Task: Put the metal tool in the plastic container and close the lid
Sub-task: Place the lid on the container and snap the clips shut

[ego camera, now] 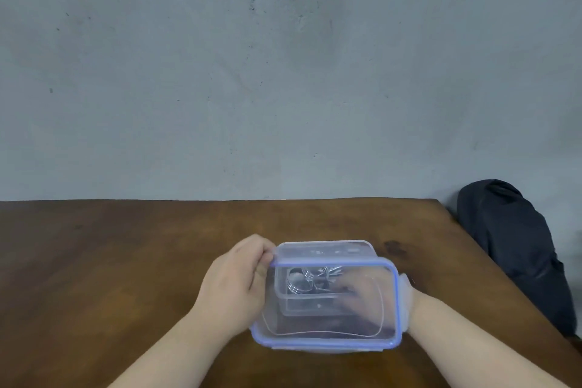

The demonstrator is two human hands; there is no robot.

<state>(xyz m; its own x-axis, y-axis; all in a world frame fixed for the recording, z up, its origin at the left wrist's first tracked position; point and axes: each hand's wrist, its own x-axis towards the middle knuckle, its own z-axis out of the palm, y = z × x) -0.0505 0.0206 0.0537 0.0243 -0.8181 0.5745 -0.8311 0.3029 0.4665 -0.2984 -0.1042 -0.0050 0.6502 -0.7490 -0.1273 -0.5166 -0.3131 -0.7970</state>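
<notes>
The clear plastic container point(324, 249) sits on the brown wooden table point(126, 261). The metal tool point(304, 282), a shiny piece with wire rings, lies inside it and shows through the plastic. The clear lid point(327, 340) with its blue rim is held tilted over the container, near side low and towards me. My left hand point(233, 287) pinches the lid's far left corner. My right hand point(417, 305) grips the lid's right end, and its fingers show blurred through the clear plastic underneath.
A dark bag point(516, 249) leans against the grey wall point(283, 72) off the table's right edge. The table's far edge meets the wall. Bare wood lies left of the container.
</notes>
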